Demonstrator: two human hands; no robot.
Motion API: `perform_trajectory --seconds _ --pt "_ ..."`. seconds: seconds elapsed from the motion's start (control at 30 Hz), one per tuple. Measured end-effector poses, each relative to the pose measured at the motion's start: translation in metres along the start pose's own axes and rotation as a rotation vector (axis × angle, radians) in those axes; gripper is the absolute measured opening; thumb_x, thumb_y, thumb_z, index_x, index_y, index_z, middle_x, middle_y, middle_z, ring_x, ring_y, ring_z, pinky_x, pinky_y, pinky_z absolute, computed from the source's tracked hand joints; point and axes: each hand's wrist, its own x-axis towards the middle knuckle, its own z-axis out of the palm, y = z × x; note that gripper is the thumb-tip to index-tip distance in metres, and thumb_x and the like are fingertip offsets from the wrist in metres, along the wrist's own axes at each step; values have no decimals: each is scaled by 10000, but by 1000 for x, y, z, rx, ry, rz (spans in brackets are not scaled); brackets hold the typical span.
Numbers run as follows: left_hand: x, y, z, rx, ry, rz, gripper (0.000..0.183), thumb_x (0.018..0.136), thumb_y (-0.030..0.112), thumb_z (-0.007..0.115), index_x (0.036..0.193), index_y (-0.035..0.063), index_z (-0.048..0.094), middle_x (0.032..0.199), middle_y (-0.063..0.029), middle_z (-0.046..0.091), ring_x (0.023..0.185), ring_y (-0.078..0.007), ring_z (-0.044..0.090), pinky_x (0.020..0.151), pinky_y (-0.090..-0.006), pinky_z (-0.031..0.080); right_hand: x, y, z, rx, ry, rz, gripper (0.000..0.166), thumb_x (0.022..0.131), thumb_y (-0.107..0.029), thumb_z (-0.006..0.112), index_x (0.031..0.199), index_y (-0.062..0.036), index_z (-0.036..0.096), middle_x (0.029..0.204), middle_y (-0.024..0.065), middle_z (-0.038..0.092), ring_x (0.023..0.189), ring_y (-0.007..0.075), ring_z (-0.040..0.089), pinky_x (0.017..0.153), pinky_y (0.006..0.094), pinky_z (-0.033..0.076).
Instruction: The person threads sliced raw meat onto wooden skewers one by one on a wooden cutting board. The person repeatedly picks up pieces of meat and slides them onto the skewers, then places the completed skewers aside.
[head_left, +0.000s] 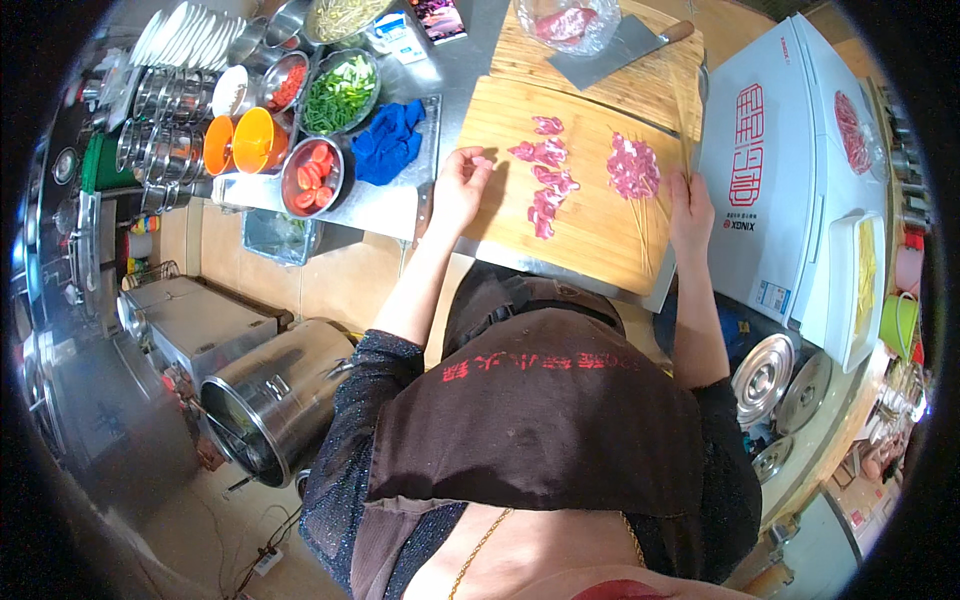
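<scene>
My left hand (463, 184) pinches a small piece of meat (481, 161) over the left edge of a wooden cutting board (585, 244). At the board's right edge, my right hand (690, 206) holds thin wooden skewers (683, 142) that point away from me. Between my hands lie several small piles of sliced raw meat (553, 180). Nearer my right hand rests a cluster of skewered meat (632, 166), its bare sticks pointing towards me. A cleaver (611, 51) lies on a second board (517, 45) behind, beside a piece of meat in a plastic bag (568, 26).
Left of the board are a blue cloth (388, 142), a bowl of cut tomatoes (312, 178), a bowl of chopped greens (340, 91) and orange containers (259, 140). A knife handle (424, 214) sits by my left forearm. A white chest freezer (772, 165) stands at right.
</scene>
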Motion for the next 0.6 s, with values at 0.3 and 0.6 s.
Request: perform_trajectory --seconds 0.3,0.6 --pt "3 -11 -19 -69 -74 -85 275 833 97 586 1090 23 521 943 -73 585 795 -131 554 731 -253 458 66 -115 81 -415 -1022 -221 285 895 -308 452 783 -47 472 697 43 551 613 131 532 566 265 418" --pt "138 16 -39 327 111 294 417 775 131 613 1143 24 448 1190 -186 455 762 -261 589 723 -355 475 17 -78 87 89 -557 260 203 921 -215 454 931 -41 557 723 12 573 541 62 493 485 201 393"
